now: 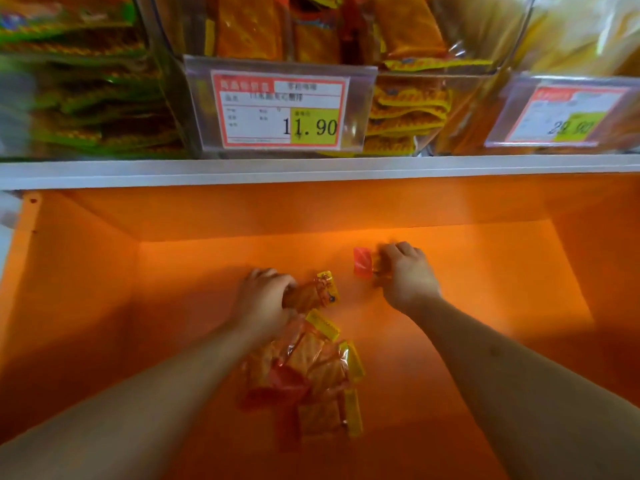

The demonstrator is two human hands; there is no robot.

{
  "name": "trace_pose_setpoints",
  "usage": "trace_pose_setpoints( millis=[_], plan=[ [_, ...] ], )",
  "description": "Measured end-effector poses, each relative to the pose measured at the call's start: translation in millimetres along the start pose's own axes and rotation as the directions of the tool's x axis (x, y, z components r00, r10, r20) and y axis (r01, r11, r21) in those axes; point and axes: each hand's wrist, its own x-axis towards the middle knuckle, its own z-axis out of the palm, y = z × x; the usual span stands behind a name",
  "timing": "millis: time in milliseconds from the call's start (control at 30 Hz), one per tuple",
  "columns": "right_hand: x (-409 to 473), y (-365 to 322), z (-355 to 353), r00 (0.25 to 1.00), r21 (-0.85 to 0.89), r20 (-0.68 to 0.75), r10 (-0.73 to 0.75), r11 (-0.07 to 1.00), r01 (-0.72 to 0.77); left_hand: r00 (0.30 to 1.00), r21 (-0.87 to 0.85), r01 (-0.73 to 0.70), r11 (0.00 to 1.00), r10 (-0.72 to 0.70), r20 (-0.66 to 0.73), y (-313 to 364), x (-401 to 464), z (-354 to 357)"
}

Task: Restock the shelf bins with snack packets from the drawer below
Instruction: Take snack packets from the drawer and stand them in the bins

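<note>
Both hands reach down into the open orange drawer [485,278]. My left hand [265,299] is closed on an orange snack packet with a yellow end [318,294]. Below it lies a loose pile of several similar packets [311,382] on the drawer floor. My right hand [407,273] is closed around a small packet, mostly hidden under the fingers, right beside a red packet [362,262]. Above the drawer, the clear middle shelf bin [398,109] holds orange and yellow packets.
A white shelf edge [311,171] runs across above the drawer. A price tag reading 11.90 [280,109] hangs on the middle bin, another tag [568,114] on the right bin. The left bin [79,81] holds green packets.
</note>
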Motion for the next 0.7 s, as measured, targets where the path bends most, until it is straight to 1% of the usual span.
trace_pose_setpoints(
  millis=[33,100,167,233,300,367,467,500,567,700],
  plan=[
    [-2.6,-0.7,-1.6,1.000,-0.013,0.008,-0.012,1.000,0.012,1.000,-0.024,0.026,0.999,-0.026,0.001,-1.2,-0.4,-0.7],
    [-6.1,-3.4,-7.3,1.000,-0.022,0.009,-0.019,1.000,0.019,0.997,-0.152,0.080,0.985,-0.082,-0.007,-3.6,-1.8,-3.8],
    [-11.0,-9.5,-17.1,1.000,0.003,0.010,-0.004,1.000,0.004,0.989,-0.299,0.143,0.944,-0.147,0.009,-3.0,-4.9,-10.6],
    [-18.1,-16.7,-28.6,0.999,0.061,0.045,0.022,0.998,-0.024,0.984,-0.382,0.172,0.908,-0.178,0.020,-3.3,-9.6,-21.5],
    [-26.0,-27.7,-44.9,0.992,0.211,0.111,0.052,0.975,-0.074,0.983,-0.425,0.174,0.888,-0.186,0.015,-4.6,-17.4,-38.5],
    [-34.1,-40.8,-68.9,0.979,0.305,0.199,0.043,0.947,-0.104,0.985,-0.448,0.159,0.880,-0.173,0.011,-1.7,-31.0,-64.2],
    [-49.2,-65.5,-116.1,0.945,0.324,0.324,-0.046,0.944,-0.065,0.991,-0.507,0.129,0.852,-0.129,0.034,5.4,-57.4,-105.2],
    [-56.0,-74.8,-134.6,0.937,0.330,0.339,-0.081,0.943,-0.038,0.992,-0.511,0.122,0.851,-0.110,0.055,8.5,-65.8,-120.0],
    [-79.7,-94.8,-175.0,0.942,0.367,0.310,-0.127,0.930,0.005,0.994,-0.523,0.103,0.846,-0.071,0.080,19.1,-89.0,-156.8],
    [-142.2,-121.7,-246.2,0.952,0.554,0.192,-0.240,0.827,0.096,0.999,-0.558,0.034,0.829,-0.032,0.013,47.2,-141.1,-227.8]
  ],
)
